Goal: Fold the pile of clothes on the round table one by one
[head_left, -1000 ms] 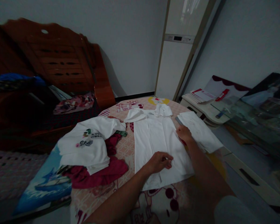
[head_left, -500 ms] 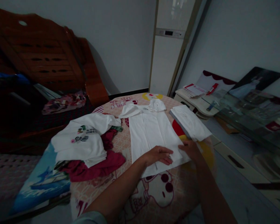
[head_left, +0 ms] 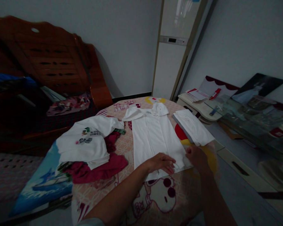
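A white shirt (head_left: 155, 138) lies flat and lengthwise on the round table (head_left: 146, 201), collar at the far end. My left hand (head_left: 161, 162) rests palm down on its near hem, fingers stretched out. Just to the right, my right hand (head_left: 196, 157) curls its fingers on the shirt's near right corner. A folded white garment (head_left: 193, 127) lies to the right of the shirt. Left of it sits a white printed T-shirt (head_left: 86, 142) on top of a dark red cloth (head_left: 96, 171).
The table carries a pink cartoon-print cover. A dark wooden headboard (head_left: 49, 59) leans at the back left. A tall white cabinet (head_left: 172, 53) stands behind the table. A low white side table (head_left: 200, 105) with papers and framed pictures sits at the right.
My right hand came down the shirt's right edge from the middle to the near right corner. The left hand stayed on the hem. The camera shifted a little.
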`<state>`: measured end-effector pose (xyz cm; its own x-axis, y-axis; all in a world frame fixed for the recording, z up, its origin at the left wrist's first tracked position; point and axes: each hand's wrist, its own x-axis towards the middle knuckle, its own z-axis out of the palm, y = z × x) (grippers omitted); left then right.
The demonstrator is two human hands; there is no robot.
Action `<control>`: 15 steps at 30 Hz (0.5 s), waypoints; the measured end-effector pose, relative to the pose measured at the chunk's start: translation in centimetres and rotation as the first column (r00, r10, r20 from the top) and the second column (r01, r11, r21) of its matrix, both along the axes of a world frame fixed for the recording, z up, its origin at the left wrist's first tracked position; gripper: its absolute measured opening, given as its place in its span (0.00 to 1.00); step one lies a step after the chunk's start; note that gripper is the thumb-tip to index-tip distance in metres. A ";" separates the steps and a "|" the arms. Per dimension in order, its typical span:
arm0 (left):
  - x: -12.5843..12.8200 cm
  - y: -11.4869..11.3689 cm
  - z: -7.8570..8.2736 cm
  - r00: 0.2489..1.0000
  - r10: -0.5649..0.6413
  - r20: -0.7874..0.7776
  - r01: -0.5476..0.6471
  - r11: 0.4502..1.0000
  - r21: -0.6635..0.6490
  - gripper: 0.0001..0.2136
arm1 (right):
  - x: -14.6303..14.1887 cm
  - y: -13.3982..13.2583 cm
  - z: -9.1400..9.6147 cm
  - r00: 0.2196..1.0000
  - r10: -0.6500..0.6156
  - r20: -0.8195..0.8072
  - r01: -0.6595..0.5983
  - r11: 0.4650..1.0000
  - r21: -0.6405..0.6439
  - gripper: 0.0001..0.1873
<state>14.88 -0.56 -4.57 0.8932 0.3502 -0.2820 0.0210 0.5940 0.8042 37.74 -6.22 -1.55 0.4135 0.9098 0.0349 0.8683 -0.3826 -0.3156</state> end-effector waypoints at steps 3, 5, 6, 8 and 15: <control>-0.1 0.0 -0.1 0.999 -0.039 0.021 0.039 0.999 0.004 0.26 | -1.3 0.5 0.8 1.000 0.000 0.007 -0.001 0.998 0.060 0.04; -0.1 0.1 -0.2 0.998 -0.063 0.030 0.062 0.998 0.028 0.25 | -2.0 0.9 0.8 0.990 0.089 -0.108 -0.084 0.995 0.053 0.07; -0.2 0.2 -0.3 0.997 -0.072 0.030 0.071 0.997 0.041 0.24 | -2.2 1.1 0.6 0.979 0.128 -0.162 -0.124 0.992 0.035 0.08; -0.2 0.2 -0.4 0.997 -0.074 0.016 0.073 0.995 0.069 0.24 | -2.4 1.3 0.1 0.959 0.164 -0.233 -0.170 0.985 -0.006 0.10; -0.2 -0.2 -0.3 0.991 -0.082 -0.104 0.109 0.948 0.298 0.19 | -2.0 -0.2 -0.4 0.912 0.242 -0.330 -0.277 0.959 -0.063 0.16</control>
